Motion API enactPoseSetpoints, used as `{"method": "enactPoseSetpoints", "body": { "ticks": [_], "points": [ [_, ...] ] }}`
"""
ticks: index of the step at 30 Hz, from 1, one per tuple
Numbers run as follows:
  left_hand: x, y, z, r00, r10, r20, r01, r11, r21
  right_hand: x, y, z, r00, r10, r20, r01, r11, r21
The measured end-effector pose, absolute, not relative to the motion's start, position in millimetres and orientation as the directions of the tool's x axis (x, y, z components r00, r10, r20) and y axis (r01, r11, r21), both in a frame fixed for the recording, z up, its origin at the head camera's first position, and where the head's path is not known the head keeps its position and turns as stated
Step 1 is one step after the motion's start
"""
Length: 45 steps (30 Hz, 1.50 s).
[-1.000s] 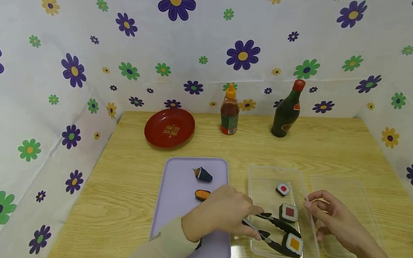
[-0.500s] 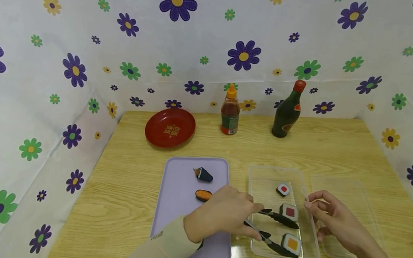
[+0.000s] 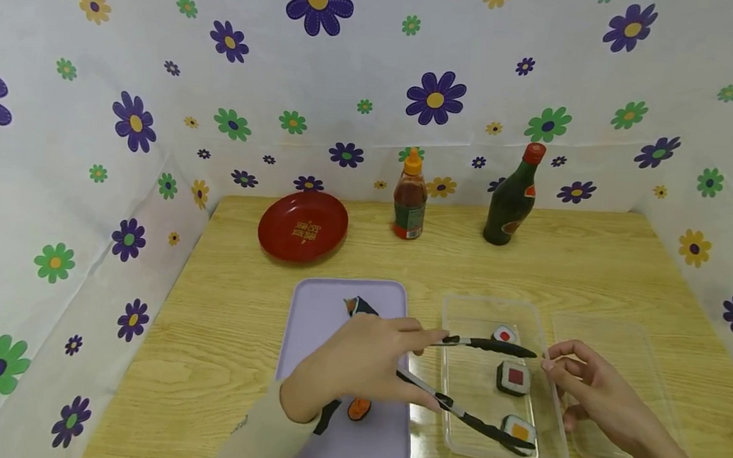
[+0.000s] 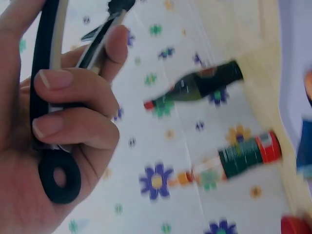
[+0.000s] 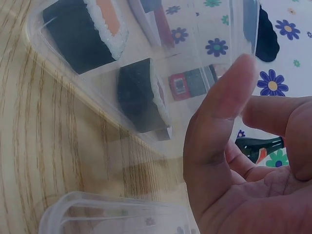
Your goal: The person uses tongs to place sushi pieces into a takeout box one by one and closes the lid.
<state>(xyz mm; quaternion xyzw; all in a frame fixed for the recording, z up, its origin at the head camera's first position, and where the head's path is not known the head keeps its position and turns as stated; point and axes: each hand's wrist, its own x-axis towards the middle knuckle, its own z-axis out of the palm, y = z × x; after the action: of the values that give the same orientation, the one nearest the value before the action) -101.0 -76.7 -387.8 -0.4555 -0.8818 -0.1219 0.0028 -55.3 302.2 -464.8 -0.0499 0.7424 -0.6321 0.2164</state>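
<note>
My left hand (image 3: pixel 377 357) grips black-and-silver tongs (image 3: pixel 489 429), a finger on one arm and the thumb on the other, with the arms spread wide. The ring end of the tongs (image 4: pixel 59 176) shows in the left wrist view. The tips reach over a clear plastic container (image 3: pixel 471 321). One tip overlaps the yellow-centred sushi roll (image 3: pixel 520 430); the other arm passes over a small red-centred roll (image 3: pixel 504 334). A dark-red-centred roll (image 3: pixel 514 378) sits between them. My right hand (image 3: pixel 610 398) pinches the container's right rim between thumb and fingers.
Left of the container lies a lavender tray (image 3: pixel 306 310) with a cone hand roll (image 3: pixel 360 305) and an orange-topped piece (image 3: pixel 359 409). A clear lid (image 3: pixel 627 339) is at right. Behind stand a red plate (image 3: pixel 303 226), a sauce bottle (image 3: pixel 409 203) and a dark green bottle (image 3: pixel 512 200).
The tongs have spread from around the yellow-centred roll, which stays in the container. Their upper arm has moved away toward the small roll; my left hand has shifted left. The right hand has held still.
</note>
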Motion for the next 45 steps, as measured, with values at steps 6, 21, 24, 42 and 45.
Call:
{"method": "enactPoseSetpoints", "body": {
  "ticks": [6,21,24,42,45],
  "points": [
    [-104,-125,-387,-0.672,0.735,0.095,0.712,0.604,0.359,-55,303,-465,-0.902,-0.354,-0.247,0.190,0.187,-0.964],
    [-61,-236,-425,-0.846,0.532,-0.039,0.433,0.727,0.534,-56,304,-464,-0.903,-0.337,-0.266,0.212,0.190,-0.959],
    [-52,-247,-433,-0.876,0.469,-0.110,0.346,0.772,0.534,-57,304,-464,-0.906,-0.327,-0.267,0.207,0.206,-0.956],
    [-38,-267,-463,-0.894,0.417,-0.164,0.277,0.803,0.528,-55,305,-468,-0.903,-0.356,-0.241,0.193,0.167,-0.967],
    [-37,-268,-464,-0.892,0.417,-0.172,0.271,0.800,0.535,-55,304,-468,-0.902,-0.355,-0.244,0.196,0.166,-0.967]
  ]
}}
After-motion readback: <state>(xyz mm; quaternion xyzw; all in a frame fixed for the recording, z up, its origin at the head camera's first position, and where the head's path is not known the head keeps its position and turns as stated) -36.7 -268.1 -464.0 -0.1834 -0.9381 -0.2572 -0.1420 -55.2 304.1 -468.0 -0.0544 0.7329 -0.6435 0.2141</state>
